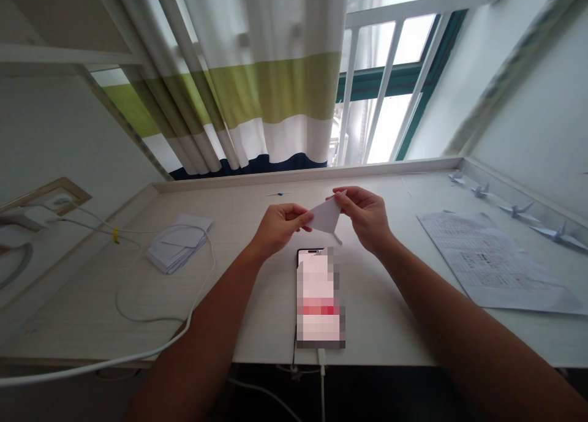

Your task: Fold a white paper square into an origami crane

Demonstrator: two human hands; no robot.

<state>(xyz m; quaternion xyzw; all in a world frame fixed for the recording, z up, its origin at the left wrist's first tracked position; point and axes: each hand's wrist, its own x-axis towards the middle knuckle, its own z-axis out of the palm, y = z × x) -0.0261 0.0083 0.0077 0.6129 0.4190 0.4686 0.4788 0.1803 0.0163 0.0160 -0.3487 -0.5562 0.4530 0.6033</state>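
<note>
A small folded piece of white paper [325, 216] is held up between both hands above the white desk [257, 336]. My left hand [281, 226] pinches its left corner between thumb and fingers. At the upper right corner, my right hand [365, 214] grips the paper with thumb and forefinger. A narrow strip or flap [338, 238] shows below the paper's lower right edge; whether it belongs to the same sheet I cannot tell. Below the hands lies a phone [319, 299] with a lit, blurred screen and a white cable [322, 373] at its bottom end.
On the left are stacked paper pieces [179, 244], with a looping white cord [214, 256] across them. Written sheets [496, 259] lie at right, near several folded paper cranes [517, 211] along the wall. A small blue-marked item [279, 194] sits behind the hands. A curtain [275, 91] hangs beyond.
</note>
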